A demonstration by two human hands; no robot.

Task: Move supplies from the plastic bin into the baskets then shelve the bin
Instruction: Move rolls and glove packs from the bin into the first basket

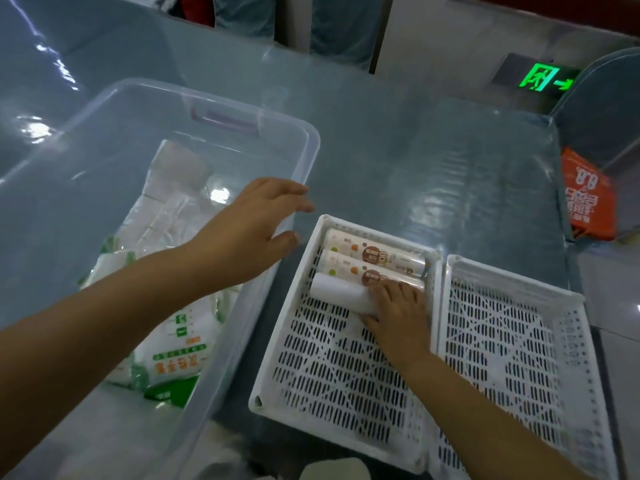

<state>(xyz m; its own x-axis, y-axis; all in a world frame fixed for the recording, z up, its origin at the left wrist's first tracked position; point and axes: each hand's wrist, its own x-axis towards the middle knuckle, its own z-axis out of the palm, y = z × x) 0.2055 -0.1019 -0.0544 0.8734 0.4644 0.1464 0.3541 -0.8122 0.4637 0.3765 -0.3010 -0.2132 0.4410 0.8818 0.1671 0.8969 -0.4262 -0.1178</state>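
A clear plastic bin [304, 147] stands on the left of the table. Inside it lie white tissue packs [173, 188] and a green-and-white bag [173, 348]. My left hand [256, 223] hovers open over the bin's right rim, holding nothing. To the right sit two white slotted baskets side by side. The nearer one [329, 368] holds two printed rolls [374, 258] at its far end and a plain white roll [339, 292] beside them. My right hand [394, 313] lies on that white roll's right end, fingers over it. The right-hand basket [512, 341] has nothing in it.
A glossy blue-grey table [415, 150] carries everything. An orange printed box [588, 199] lies past the table's right edge. A green exit sign [543, 77] glows low on the far wall. Chair backs stand behind the table.
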